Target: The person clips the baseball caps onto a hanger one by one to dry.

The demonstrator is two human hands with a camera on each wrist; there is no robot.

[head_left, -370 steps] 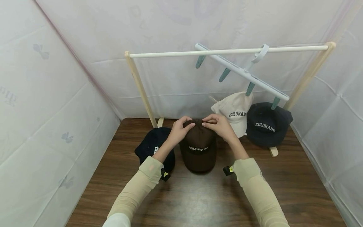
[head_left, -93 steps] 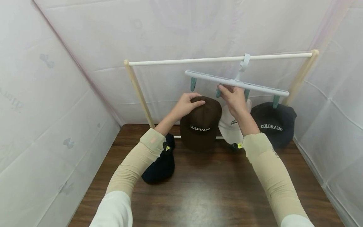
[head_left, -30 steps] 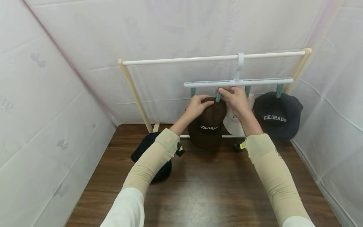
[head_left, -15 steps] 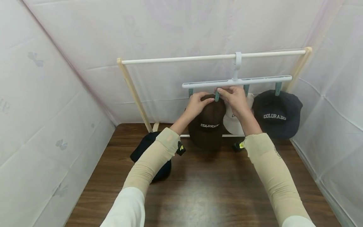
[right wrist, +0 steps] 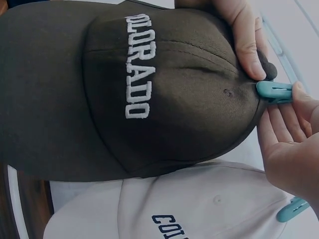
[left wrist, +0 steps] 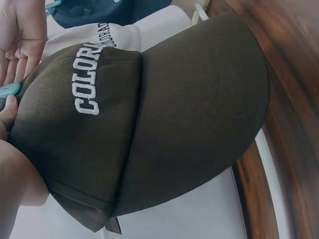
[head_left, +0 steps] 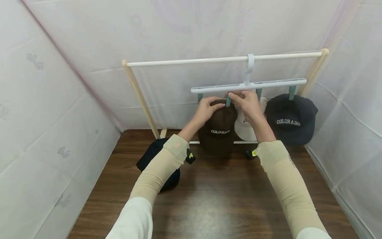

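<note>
My left hand (head_left: 206, 111) pinches the crown of a brown baseball cap (head_left: 217, 141), holding it up below a pale blue clip hanger (head_left: 219, 89). Thumb and fingers of my right hand (head_left: 247, 104) pinch a teal clip (right wrist: 274, 92), whose end sits on the top of the cap's crown in the right wrist view. The brown cap's brim (left wrist: 204, 109) points down toward the table, and its "COLORADO" lettering faces me. To its right, a white cap (head_left: 245, 129) hangs partly hidden behind my right hand. A dark grey cap (head_left: 290, 116) hangs from the rightmost clip.
The hanger hooks over the white bar (head_left: 185, 62) of a rack with wooden posts (head_left: 141, 99). A navy cap (head_left: 152, 152) lies on the wooden table (head_left: 209, 202) at left, partly covered by my left forearm. The leftmost clip (head_left: 200, 97) holds nothing visible. White fabric walls enclose the table.
The brown cap has risen from the table to the hanger, and my right hand has moved from the cap to the clip. The tilted hanger has levelled. In the last second, hardly anything moves.
</note>
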